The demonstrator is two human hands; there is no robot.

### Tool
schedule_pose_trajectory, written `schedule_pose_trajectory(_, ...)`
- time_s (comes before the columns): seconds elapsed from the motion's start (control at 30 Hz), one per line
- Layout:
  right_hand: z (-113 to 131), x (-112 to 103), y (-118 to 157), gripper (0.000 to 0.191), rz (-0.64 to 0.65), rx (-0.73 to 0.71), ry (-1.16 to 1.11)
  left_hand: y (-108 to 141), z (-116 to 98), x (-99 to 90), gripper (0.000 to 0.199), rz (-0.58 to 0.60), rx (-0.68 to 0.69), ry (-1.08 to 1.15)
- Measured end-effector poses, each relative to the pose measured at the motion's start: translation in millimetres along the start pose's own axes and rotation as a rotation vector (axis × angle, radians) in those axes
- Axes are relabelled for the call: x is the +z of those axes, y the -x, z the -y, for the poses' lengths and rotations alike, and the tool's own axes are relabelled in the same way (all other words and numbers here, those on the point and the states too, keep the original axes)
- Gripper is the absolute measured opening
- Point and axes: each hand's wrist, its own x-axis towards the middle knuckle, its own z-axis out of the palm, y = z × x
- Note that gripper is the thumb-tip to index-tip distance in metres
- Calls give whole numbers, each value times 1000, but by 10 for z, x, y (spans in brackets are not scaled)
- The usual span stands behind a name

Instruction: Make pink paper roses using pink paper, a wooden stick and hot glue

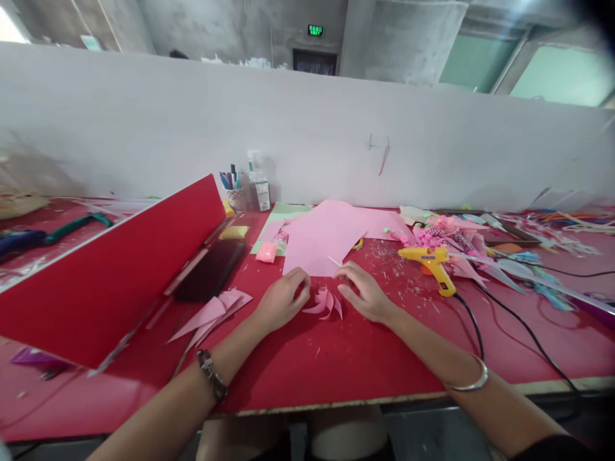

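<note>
Between my hands a pink curled-paper piece [325,303], cut into pointed strips, lies on the red table. My left hand [283,301] rests just left of it with fingers curled inward; whatever they may hold is hidden. Just right of the paper piece, my right hand [366,293] is closed, and a thin white stick [335,261] pokes out from its fingers. Beyond both hands lie large pink paper sheets [321,237]. Folded pink paper cones [216,310] lie to the left of my left wrist.
At right are a yellow glue gun [435,262] with a black cord and a heap of pink paper decorations [446,234]. A red board [129,269] leans at left beside a dark flat case [211,269]. A pen cup [235,195] and bottle [260,189] stand by the white partition [307,134].
</note>
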Motion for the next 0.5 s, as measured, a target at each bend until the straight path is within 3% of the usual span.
schedule_pose_trajectory(0.13,-27,-15,-25,17,-107,-11,31,0,60,22,14,-34,-47,-36)
schedule_pose_trajectory(0.27,-70,-27,-33,17,-127,-3,63,-17,61,-32,16,-64,-69,-44)
schedule_pose_trajectory(0.4,-64,-23,-22,18,-104,-3,66,12,-15,-279,20,-100,-68,-43)
schedule_pose_trajectory(0.5,-29,-20,-20,18,-64,-13,47,168,-22,-539,22,-40,-136,-108)
